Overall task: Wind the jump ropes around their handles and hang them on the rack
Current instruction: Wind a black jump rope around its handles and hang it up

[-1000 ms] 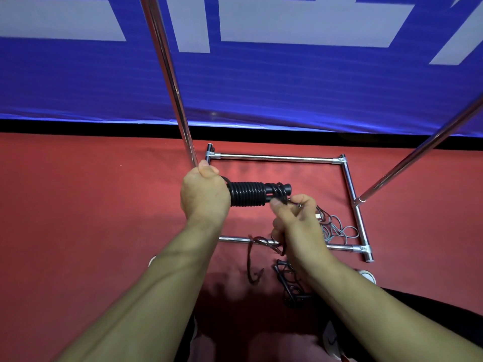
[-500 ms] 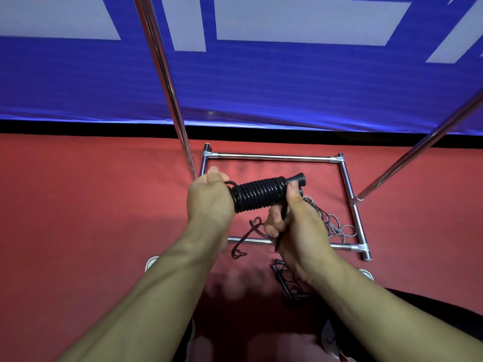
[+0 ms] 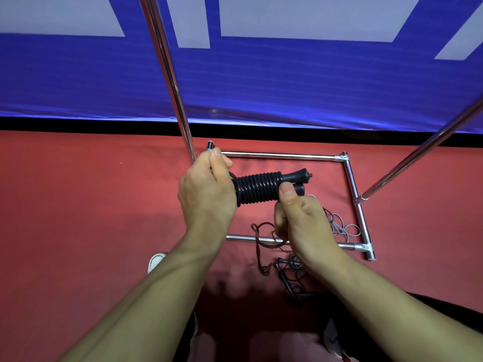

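My left hand [image 3: 207, 189] grips the coiled handles [image 3: 258, 188]; my right hand [image 3: 300, 218] pinches their free end (thumb on top) above the floor [image 3: 91, 205].

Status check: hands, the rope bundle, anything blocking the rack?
Left hand grips wound black rope bundle. Right hand pinches its handle end. Loose ropes on floor by rack base.

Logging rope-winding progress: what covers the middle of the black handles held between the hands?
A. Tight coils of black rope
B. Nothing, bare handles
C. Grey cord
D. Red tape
A: black rope sits in tight coils around the handles, held between left hand and right hand.
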A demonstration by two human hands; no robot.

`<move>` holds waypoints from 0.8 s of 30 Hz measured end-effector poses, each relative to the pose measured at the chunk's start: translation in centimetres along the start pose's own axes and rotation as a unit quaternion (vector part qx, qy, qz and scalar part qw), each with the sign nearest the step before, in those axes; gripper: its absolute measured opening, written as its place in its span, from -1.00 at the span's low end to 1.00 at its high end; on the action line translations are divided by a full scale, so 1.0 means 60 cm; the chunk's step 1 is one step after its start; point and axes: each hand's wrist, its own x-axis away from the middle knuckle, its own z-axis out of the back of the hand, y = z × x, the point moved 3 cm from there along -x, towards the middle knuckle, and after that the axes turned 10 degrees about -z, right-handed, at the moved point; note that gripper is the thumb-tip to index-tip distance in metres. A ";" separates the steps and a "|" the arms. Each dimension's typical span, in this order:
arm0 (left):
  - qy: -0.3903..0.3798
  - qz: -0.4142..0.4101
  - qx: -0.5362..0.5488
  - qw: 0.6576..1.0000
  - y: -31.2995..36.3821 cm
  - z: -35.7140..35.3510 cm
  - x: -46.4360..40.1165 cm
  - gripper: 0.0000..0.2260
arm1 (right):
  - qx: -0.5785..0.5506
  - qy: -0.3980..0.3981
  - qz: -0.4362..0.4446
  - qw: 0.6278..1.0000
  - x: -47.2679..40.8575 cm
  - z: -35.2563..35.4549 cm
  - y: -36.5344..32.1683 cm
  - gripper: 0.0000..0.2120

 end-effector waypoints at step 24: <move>0.061 0.160 0.177 0.969 -0.048 0.005 -0.040 -0.62 | 0.382 -0.046 0.058 0.921 0.034 -0.007 0.101 -0.61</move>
